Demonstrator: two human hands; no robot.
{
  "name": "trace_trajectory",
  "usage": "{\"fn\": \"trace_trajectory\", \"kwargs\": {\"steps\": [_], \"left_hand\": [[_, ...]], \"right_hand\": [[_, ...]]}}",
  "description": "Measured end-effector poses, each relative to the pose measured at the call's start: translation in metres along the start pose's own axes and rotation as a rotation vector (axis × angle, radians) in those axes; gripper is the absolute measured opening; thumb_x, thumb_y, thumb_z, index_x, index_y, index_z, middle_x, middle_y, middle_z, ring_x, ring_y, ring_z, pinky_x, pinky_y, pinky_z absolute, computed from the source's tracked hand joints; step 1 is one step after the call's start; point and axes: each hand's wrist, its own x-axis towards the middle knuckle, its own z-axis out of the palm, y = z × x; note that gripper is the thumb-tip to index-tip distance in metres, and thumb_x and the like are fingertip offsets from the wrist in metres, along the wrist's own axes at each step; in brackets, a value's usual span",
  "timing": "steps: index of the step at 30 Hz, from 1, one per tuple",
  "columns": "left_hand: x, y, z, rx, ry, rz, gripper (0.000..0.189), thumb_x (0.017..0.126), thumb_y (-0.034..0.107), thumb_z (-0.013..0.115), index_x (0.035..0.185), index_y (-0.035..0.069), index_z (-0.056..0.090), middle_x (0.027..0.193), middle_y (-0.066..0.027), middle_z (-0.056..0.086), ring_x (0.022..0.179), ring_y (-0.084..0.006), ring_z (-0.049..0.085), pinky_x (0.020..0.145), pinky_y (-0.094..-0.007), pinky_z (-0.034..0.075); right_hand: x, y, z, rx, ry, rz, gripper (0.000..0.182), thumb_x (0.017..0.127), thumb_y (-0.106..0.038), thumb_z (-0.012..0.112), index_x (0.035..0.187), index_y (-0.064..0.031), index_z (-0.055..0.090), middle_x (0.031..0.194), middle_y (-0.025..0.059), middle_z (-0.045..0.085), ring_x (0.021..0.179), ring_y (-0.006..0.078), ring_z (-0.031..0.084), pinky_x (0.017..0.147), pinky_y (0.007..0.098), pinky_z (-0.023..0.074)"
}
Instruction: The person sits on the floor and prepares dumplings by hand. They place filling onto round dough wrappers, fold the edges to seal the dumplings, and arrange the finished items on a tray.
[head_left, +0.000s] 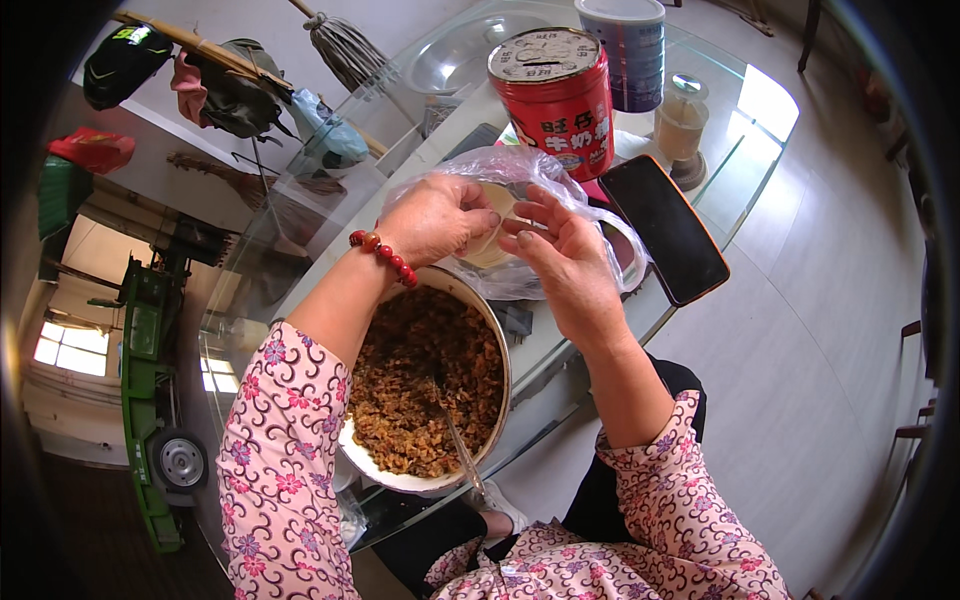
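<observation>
A stack of thin, round, pale dough wrappers (492, 257) lies in a crumpled clear plastic bag (517, 287). Over the stack hovers my left hand (439, 217), a red bead bracelet (384, 253) at its wrist. Its thumb and fingers meet near the top wrapper, and whether they grip an edge is not clear. Facing it, my right hand (570, 262) has its fingers curved and apart at the right side of the stack. Below my left wrist stands a white enamel pot (382, 471) of chopped brown filling (420, 375). A metal spoon (459, 442) leans in it, handle towards me.
Beyond the bag stand a red tin (559, 112), a blue canister (622, 60) and a lidded clear container (681, 120). A black phone (666, 232) overhangs the right edge of the glass table (757, 165). A mop (345, 45) and a green cart (146, 390) are at left.
</observation>
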Motion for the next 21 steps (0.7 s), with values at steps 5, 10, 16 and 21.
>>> {"fn": "trace_trajectory", "kwargs": {"steps": [5, 10, 16, 21], "left_hand": [[0.0018, 0.0007, 0.0026, 0.044, -0.003, -0.015, 0.014, 0.081, 0.013, 0.064, 0.081, -0.001, 0.064, 0.075, -0.0027, 0.063, 0.063, -0.0093, 0.055, 0.055, -0.0240, 0.045], [0.0003, -0.0044, 0.0030, -0.030, 0.014, 0.007, 0.012, 0.080, 0.012, 0.064, 0.082, -0.001, 0.064, 0.073, -0.0024, 0.061, 0.062, -0.0095, 0.054, 0.057, -0.0242, 0.045], [-0.0015, -0.0065, 0.0002, 0.094, -0.003, 0.070, 0.015, 0.074, 0.012, 0.068, 0.081, -0.001, 0.064, 0.073, -0.0048, 0.063, 0.065, -0.0120, 0.057, 0.063, -0.0267, 0.047], [-0.0066, 0.0019, -0.0002, 0.297, -0.043, 0.103, 0.017, 0.071, 0.009, 0.072, 0.080, -0.002, 0.063, 0.072, -0.0063, 0.062, 0.066, -0.0131, 0.057, 0.063, -0.0279, 0.048]], "right_hand": [[-0.0015, -0.0028, 0.0038, 0.017, 0.020, -0.007, 0.055, 0.088, 0.000, 0.053, 0.137, 0.0087, 0.031, 0.128, 0.0172, 0.044, 0.115, 0.0220, 0.054, 0.096, 0.0309, 0.0473], [-0.0013, -0.0042, 0.0017, 0.017, -0.002, -0.004, 0.055, 0.088, -0.001, 0.054, 0.137, 0.0088, 0.032, 0.127, 0.0171, 0.044, 0.113, 0.0218, 0.054, 0.094, 0.0306, 0.0483], [-0.0029, -0.0047, 0.0010, 0.042, -0.001, -0.008, 0.054, 0.087, -0.001, 0.054, 0.136, 0.0091, 0.034, 0.125, 0.0168, 0.046, 0.112, 0.0217, 0.054, 0.090, 0.0309, 0.0502], [-0.0016, -0.0029, -0.0011, 0.067, 0.014, -0.015, 0.054, 0.086, -0.001, 0.055, 0.135, 0.0094, 0.034, 0.124, 0.0169, 0.047, 0.111, 0.0221, 0.055, 0.088, 0.0306, 0.0506]]}}
